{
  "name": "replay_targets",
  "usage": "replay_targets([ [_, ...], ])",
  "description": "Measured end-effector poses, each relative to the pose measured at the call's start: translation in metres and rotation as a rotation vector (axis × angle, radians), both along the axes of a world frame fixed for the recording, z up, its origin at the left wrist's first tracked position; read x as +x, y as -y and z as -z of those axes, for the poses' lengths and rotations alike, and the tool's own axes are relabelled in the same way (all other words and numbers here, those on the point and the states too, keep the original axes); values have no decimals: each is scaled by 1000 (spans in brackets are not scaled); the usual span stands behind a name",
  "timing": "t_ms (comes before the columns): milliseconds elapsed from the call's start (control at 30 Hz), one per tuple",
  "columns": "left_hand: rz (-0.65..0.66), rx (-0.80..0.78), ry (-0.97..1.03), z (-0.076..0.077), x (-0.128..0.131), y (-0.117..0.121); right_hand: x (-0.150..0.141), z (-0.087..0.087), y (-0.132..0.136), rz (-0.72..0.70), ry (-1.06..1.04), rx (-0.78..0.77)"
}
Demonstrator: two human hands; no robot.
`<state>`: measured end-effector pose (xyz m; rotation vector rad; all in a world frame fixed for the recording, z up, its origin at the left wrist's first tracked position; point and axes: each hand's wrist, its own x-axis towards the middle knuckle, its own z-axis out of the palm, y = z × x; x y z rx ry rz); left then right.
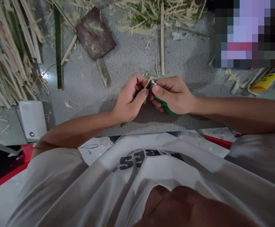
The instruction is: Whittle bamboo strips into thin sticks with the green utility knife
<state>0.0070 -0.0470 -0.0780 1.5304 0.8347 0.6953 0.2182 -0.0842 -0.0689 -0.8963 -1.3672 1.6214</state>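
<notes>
My left hand [130, 100] is closed in a pinch round a short bamboo strip [149, 83] with green skin and a pale cut edge. Wrapped round the green handle of a knife [167, 109] is my right hand [176, 94]. A bit of the knife's shiny metal shows by my right thumb, against the end of the strip. Most of the blade is hidden by the fingers. Both hands meet just above the near part of the grey table [125, 60]. Beyond them, a pale narrow bamboo stick [162, 44] lies on the tabletop.
Many bamboo strips [9, 63] are heaped at the left, above a white power-bank-like case [33, 119]. A dusty brown square sheet [96, 34] and a dark green strip [57, 47] lie further back. Shavings [151, 15] cover the far side. A yellow tube [268, 80] rests at right.
</notes>
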Motion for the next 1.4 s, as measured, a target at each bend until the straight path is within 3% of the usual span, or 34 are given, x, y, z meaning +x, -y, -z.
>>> replay_targets([
  [167,-20,-62,186,12,4,-10,3,-11,0,39,297,289],
  [267,-28,-83,310,12,6,-15,3,-12,-1,98,348,401],
  [400,50,-145,289,4,5,-13,2,-8,-2,233,271,298],
  [500,64,-205,211,0,4,-9,0,-8,-1,249,236,299],
  [700,131,-226,282,-1,5,-10,-2,-19,5,276,327,274],
  [800,120,-292,220,-5,5,-10,-1,-16,4,271,279,216],
  [1000,63,-329,161,-5,5,-9,3,-7,-5,10,-135,-66],
  [1167,105,-231,242,-2,4,-10,8,-16,-9,-301,-183,-391],
  [1400,146,-243,217,-5,6,-6,15,-14,-16,-438,-264,-494],
])
